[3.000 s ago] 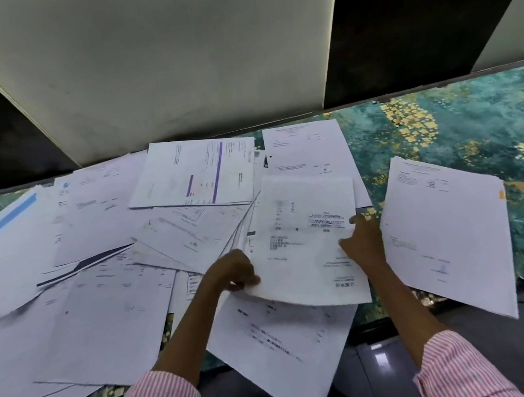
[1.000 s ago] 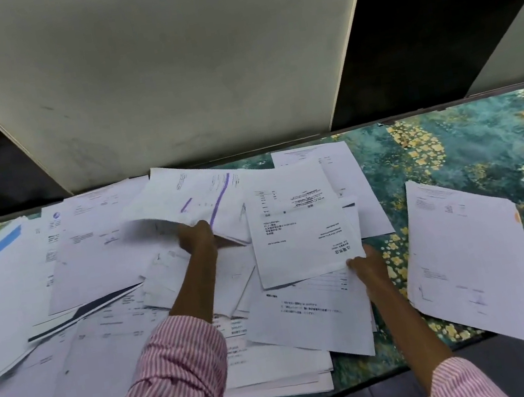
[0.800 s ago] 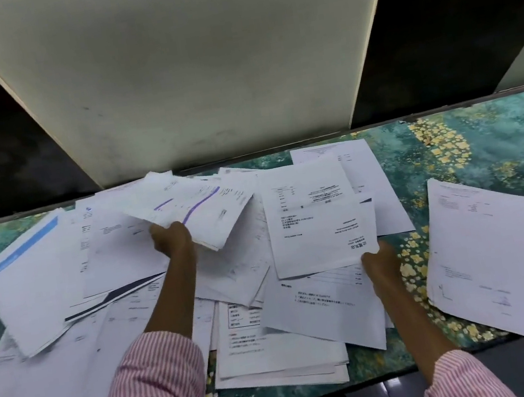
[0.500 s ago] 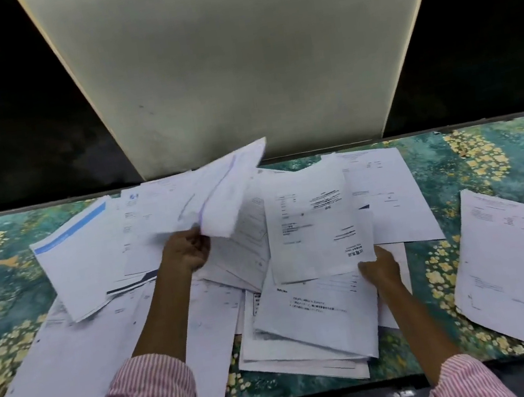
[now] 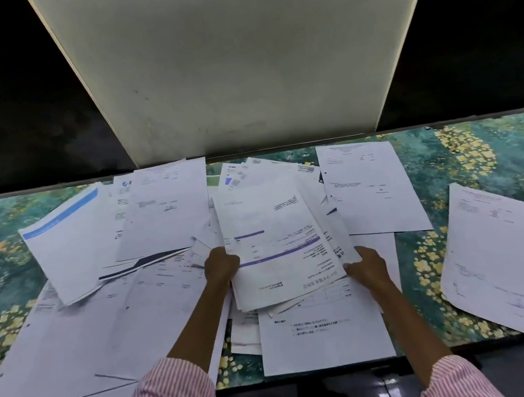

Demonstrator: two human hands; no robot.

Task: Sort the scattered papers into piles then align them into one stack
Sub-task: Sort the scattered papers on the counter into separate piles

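Several white printed papers lie scattered over the table (image 5: 473, 166). In the middle, a sheet with purple lines (image 5: 273, 237) tops a small pile. My left hand (image 5: 220, 266) grips that sheet's left edge. My right hand (image 5: 365, 262) holds the pile's lower right corner. A sheet with a blue band (image 5: 66, 241) lies at the left, a plain sheet (image 5: 371, 188) behind the pile to the right, and a separate sheet (image 5: 515, 262) far right, overhanging the front edge.
The table has a teal cover with yellow flowers. A white panel (image 5: 240, 65) rises right behind its back edge, with dark gaps at both sides. Large sheets (image 5: 57, 364) cover the front left and hang over the edge.
My left hand lifted the purple-lined sheet from the back left and brought it right, onto the middle pile. My right hand stayed at the pile's right corner.
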